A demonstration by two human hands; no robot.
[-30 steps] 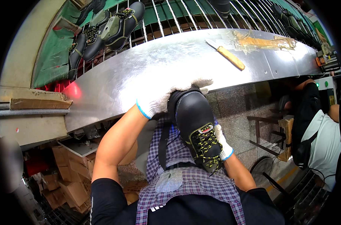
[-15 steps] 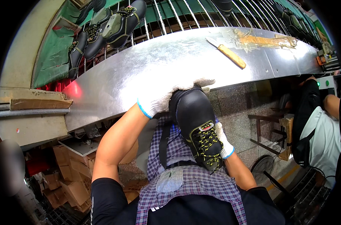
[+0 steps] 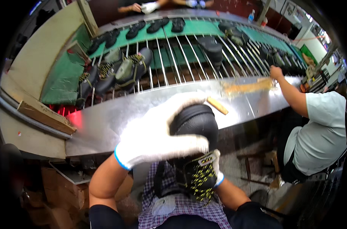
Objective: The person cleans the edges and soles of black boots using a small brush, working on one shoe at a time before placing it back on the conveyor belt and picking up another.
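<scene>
A black work shoe (image 3: 196, 126) with yellow-flecked black laces is held in front of my chest, its rounded toe pointing away toward the steel bench. My left hand (image 3: 150, 131), in a white knit glove with a blue cuff, closes round the toe from the left. Its fingers run along the far side and its thumb lies across the upper. At the shoe's right side, beside the laces, my gloved right hand (image 3: 218, 171) grips it; most of those fingers are hidden behind the shoe. Just beyond the toe, a yellow wooden handle (image 3: 218, 106) lies on the bench.
The steel bench (image 3: 101, 129) spans in front of me, with brown tape (image 3: 242, 87) on it. Beyond are metal rods (image 3: 171, 57) carrying several black shoes (image 3: 133, 70), then a green belt (image 3: 162, 35). A person in a pale shirt (image 3: 322, 122) reaches over the bench at right.
The view has tipped up, showing the belt and hands across it. My left hand has shifted from the toe's far edge to wrap over its left side. The person at right now reaches forward.
</scene>
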